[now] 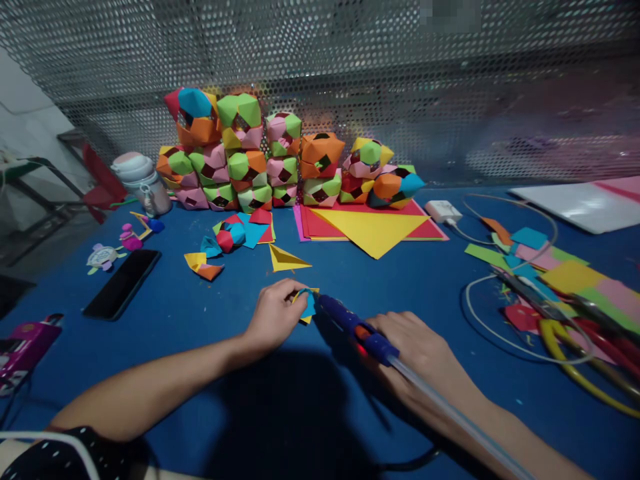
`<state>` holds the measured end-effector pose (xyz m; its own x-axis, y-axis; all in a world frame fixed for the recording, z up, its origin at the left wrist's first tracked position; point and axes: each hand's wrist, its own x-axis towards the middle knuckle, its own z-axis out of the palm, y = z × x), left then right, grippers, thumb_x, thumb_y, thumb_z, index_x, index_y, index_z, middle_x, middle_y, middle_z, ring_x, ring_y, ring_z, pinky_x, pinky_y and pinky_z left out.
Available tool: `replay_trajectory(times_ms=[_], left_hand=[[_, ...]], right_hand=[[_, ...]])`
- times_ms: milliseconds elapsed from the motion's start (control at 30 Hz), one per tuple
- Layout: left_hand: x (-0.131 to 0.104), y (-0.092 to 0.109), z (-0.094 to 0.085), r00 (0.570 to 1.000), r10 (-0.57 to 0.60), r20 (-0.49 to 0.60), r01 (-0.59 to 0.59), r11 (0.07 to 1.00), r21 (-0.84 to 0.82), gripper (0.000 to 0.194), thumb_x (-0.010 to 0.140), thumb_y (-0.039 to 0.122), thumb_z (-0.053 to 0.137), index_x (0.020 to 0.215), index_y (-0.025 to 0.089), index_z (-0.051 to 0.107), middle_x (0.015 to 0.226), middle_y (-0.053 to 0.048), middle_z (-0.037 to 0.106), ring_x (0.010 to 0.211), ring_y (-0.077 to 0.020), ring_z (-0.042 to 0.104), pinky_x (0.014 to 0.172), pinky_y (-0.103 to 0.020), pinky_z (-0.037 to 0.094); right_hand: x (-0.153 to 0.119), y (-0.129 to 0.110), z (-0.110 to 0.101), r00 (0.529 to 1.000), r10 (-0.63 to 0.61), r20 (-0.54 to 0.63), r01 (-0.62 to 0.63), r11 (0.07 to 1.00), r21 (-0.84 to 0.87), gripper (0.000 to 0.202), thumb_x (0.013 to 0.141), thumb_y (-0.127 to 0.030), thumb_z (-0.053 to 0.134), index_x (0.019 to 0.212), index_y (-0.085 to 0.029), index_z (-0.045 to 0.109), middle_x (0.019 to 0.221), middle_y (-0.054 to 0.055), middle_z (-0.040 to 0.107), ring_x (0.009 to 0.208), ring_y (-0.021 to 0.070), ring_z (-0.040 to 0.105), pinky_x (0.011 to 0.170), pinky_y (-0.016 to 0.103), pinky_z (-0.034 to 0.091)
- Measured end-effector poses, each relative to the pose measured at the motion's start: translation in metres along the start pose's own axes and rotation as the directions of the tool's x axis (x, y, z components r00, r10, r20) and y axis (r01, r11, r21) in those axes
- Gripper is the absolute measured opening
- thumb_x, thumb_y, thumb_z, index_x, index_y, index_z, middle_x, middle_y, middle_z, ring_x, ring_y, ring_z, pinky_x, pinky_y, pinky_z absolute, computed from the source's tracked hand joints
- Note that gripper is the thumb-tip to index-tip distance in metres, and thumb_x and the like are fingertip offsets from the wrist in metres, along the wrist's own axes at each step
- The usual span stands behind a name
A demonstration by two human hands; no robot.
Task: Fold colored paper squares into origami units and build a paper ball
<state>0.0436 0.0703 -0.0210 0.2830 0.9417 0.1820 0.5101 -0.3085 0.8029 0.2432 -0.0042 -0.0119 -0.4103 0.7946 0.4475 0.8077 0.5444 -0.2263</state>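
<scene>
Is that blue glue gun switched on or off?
Apparently on: the glue gun shows a small red light near the right hand gripping it. How hot it is, I cannot tell.

At the back of the table (pixel 165 327), a pile of paper balls (pixel 247 167) stands in front of the mesh wall (pixel 325 47). A bottle (pixel 137 177) stands left of the pile. In front of the pile's right part lie flat sheets (pixel 317 230), with a folded sheet (pixel 375 230) on top. A plug (pixel 444 212) sits right of the sheets. A phone (pixel 123 285) lies on the left, with a toy turtle (pixel 103 257) just behind it. In the middle, the left hand (pixel 277 310) holds a paper piece (pixel 309 307). Right of it is the glue gun (pixel 345 320), in the right hand (pixel 415 343). Far right, tools (pixel 551 337) lie among paper scraps (pixel 575 277).
</scene>
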Motion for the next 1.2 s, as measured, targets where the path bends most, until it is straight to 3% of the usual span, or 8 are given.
replay_trajectory(times_ms=[567,867,1000,1200], left_hand=[[0.0004,-0.0013,0.0010,1.000,0.000,-0.029,-0.001,1.000,-0.025,0.018,0.079,0.023,0.053,0.080,0.015,0.068,0.062,0.001,0.056,0.057,-0.0102,0.045,0.055,-0.020,0.035],[0.0008,-0.0018,0.0012,0.998,-0.066,-0.022,0.064,0.993,-0.102,0.017,0.078,0.024,0.053,0.079,0.015,0.067,0.063,0.001,0.057,0.057,-0.0099,0.046,0.055,-0.020,0.035],[0.0019,0.0010,0.0008,0.990,-0.139,-0.021,0.132,0.969,-0.208,0.015,0.076,0.025,0.054,0.076,0.014,0.065,0.062,0.002,0.056,0.056,-0.0093,0.047,0.053,-0.020,0.036],[0.0030,0.0058,0.0017,0.958,-0.282,0.059,0.278,0.852,-0.443,0.014,0.073,0.027,0.057,0.074,0.014,0.060,0.057,0.003,0.055,0.051,-0.0095,0.051,0.050,-0.020,0.041]], right_hand=[[0.0011,-0.0026,-0.0035,1.000,0.013,-0.025,-0.013,1.000,0.007,0.024,0.091,-0.029,0.039,0.077,-0.017,0.055,0.066,0.005,0.059,0.058,0.0162,0.051,0.059,0.028,0.034],[0.0005,-0.0005,-0.0016,0.999,0.042,-0.014,-0.041,0.998,0.048,0.021,0.089,-0.030,0.041,0.078,-0.017,0.054,0.067,0.005,0.059,0.059,0.0166,0.051,0.059,0.028,0.034],[0.0017,-0.0007,-0.0049,0.998,0.053,-0.020,-0.052,0.997,0.059,0.022,0.089,-0.028,0.041,0.075,-0.019,0.054,0.065,0.004,0.059,0.056,0.0159,0.051,0.057,0.027,0.035],[0.0032,-0.0040,-0.0066,0.986,0.122,-0.111,-0.110,0.988,0.109,0.015,0.088,-0.027,0.046,0.076,-0.020,0.053,0.063,0.001,0.058,0.057,0.0147,0.053,0.056,0.026,0.037]])
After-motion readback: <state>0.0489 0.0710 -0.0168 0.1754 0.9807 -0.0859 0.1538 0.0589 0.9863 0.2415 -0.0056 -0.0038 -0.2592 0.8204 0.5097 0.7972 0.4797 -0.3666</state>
